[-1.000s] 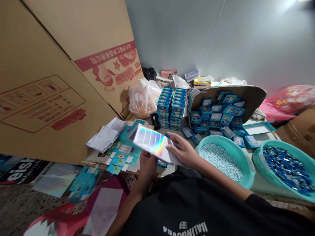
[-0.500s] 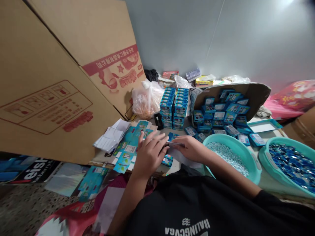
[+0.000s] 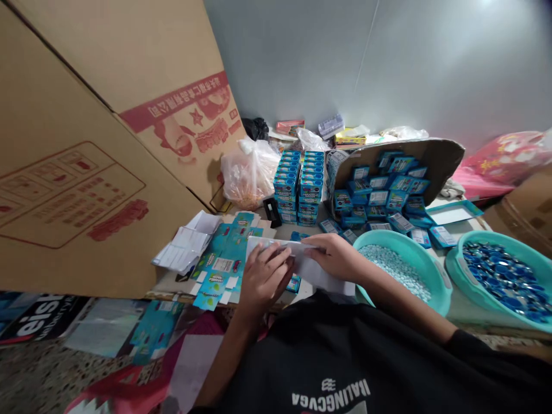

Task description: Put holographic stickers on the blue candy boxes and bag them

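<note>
Between my hands is a thin white sheet point(image 3: 318, 273) of paper or card, partly hidden by my fingers. My left hand point(image 3: 266, 273) grips its left part, the fingers laid across the near face and the thumb out of sight. My right hand point(image 3: 333, 256) pinches its upper edge farther right. Left of my left hand lie flat, unfolded turquoise printed cartons point(image 3: 226, 253). Under the sheet, part of a small blue box point(image 3: 294, 283) shows on the table.
Stacked blue boxes point(image 3: 310, 187) stand behind my hands. A tipped cardboard box point(image 3: 446, 164) holds several more. Turquoise basins contain pale blue pieces point(image 3: 394, 264) and shiny blue wrapped pieces point(image 3: 500, 276). A large carton point(image 3: 86, 172) and folded white papers point(image 3: 187, 241) are at left.
The sheet was nearly edge-on between my hands and now shows a broader white face, reaching up past my left fingers. My left fingers have settled onto it. The view has shifted slightly.
</note>
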Demonstrator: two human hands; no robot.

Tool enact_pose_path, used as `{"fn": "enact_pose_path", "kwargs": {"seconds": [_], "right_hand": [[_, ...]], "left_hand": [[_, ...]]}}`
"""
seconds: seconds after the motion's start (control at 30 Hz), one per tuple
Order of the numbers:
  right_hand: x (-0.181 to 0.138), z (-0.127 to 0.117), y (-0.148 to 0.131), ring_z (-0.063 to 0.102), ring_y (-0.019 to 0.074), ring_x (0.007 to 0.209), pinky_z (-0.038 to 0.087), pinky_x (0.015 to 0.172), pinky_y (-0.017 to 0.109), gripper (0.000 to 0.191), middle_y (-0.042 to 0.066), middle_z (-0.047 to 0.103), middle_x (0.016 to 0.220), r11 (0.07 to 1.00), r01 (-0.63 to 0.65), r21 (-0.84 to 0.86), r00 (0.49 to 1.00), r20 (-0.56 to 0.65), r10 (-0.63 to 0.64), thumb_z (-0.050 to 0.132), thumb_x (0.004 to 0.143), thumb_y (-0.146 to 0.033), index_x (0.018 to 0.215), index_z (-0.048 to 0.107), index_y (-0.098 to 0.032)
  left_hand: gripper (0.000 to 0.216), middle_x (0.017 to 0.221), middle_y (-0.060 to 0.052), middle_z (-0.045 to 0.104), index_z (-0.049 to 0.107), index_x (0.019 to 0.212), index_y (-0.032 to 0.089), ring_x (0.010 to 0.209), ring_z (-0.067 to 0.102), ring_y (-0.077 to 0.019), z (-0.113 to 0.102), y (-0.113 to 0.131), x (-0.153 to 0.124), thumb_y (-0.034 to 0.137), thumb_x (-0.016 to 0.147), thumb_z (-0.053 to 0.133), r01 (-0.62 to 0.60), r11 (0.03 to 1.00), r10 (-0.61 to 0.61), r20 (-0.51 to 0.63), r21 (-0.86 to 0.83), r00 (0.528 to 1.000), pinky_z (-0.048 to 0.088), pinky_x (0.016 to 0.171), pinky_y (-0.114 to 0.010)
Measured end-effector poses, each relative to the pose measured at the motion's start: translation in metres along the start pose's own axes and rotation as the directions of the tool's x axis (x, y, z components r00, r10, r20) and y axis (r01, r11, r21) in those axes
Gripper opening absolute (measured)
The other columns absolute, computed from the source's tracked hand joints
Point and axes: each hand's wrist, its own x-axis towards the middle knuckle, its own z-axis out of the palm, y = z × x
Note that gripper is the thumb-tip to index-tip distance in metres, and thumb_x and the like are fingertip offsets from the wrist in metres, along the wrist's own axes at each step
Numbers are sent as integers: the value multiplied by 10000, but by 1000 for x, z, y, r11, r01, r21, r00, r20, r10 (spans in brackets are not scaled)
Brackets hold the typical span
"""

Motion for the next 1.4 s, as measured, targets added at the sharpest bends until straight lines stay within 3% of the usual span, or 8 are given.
{"fn": "enact_pose_path", "kwargs": {"seconds": [0.17, 0.37, 0.5, 0.63, 0.83, 1.03, 1.27, 1.4], "right_hand": [[-10, -24, 42, 661, 205, 757, 442, 596, 240, 286, 30, 737, 858, 950, -309, 54, 927, -204, 313, 516, 874, -296, 996, 732, -154], [-80, -46, 130, 662, 259, 811, 482, 654, 299, 352, 111, 729, 896, 686, -728, -5, 633, -390, 669, 509, 830, -327, 1021, 719, -118], [-119, -36, 158, 601, 365, 1087, 480, 879, 450, 581, 240, 609, 1232, 425, -898, -118, 413, -564, 715, 538, 835, -284, 1368, 505, -56], [-105, -13, 129, 520, 361, 1205, 422, 997, 516, 499, 237, 534, 1313, 599, -735, -319, 617, -682, 393, 485, 875, -199, 1363, 512, -93], [-34, 25, 66, 578, 234, 1133, 492, 955, 370, 516, 123, 585, 1252, 989, -95, -110, 982, -174, 75, 611, 877, -238, 1380, 499, -229], [-6, 44, 64, 632, 179, 800, 487, 727, 273, 201, 77, 683, 884, 990, -78, -118, 997, 7, 80, 649, 859, -156, 1049, 717, -163], [7, 57, 58, 606, 148, 722, 459, 671, 255, 101, 39, 664, 776, 995, -100, 30, 989, -108, 102, 642, 842, -138, 829, 734, -177], [14, 81, 55, 618, 152, 741, 493, 714, 283, 201, 18, 669, 786, 930, -164, 330, 920, -289, 265, 651, 815, -216, 1007, 690, -176]], "left_hand": [[124, 898, -18, 741, 651, 892, 208, 982, 692, -183, 16, -1, -17, 126, 809, 693, 249, 897, -274, -19, -366, 961, 499, 1006, -409], [236, 824, -43, 697, 600, 852, 176, 788, 687, -175, 36, -24, -39, 374, 793, 712, 768, 301, -828, 245, -565, 505, 553, 732, -289], [315, 747, -2, 623, 571, 860, 174, 701, 622, -139, 46, -43, -46, 426, 751, 725, 860, 212, -866, 320, -463, 385, 503, 676, -248], [632, 789, 13, 649, 433, 1316, 193, 726, 627, -147, 54, -43, -41, 362, 769, 700, 902, 217, -759, 517, -373, 396, 506, 732, -283], [843, 1046, -52, 660, 171, 1527, 271, 873, 645, -157, 61, -31, -18, 195, 795, 583, 881, 352, -388, 807, -317, 446, 497, 779, -293], [880, 1085, -75, 676, 169, 1513, 240, 899, 663, -158, 64, -30, -5, 91, 717, 513, 923, 82, -329, 864, -376, 381, 495, 768, -280], [723, 1022, -75, 678, 394, 1350, 196, 810, 680, -166, 71, -44, -13, 135, 657, 594, 893, -296, -426, 884, -338, 193, 532, 736, -303], [699, 1244, -120, 598, 521, 1242, 209, 1020, 644, -211, 76, -44, -24, 222, 598, 793, 855, -313, -442, 860, -414, 254, 535, 806, -306]]}}
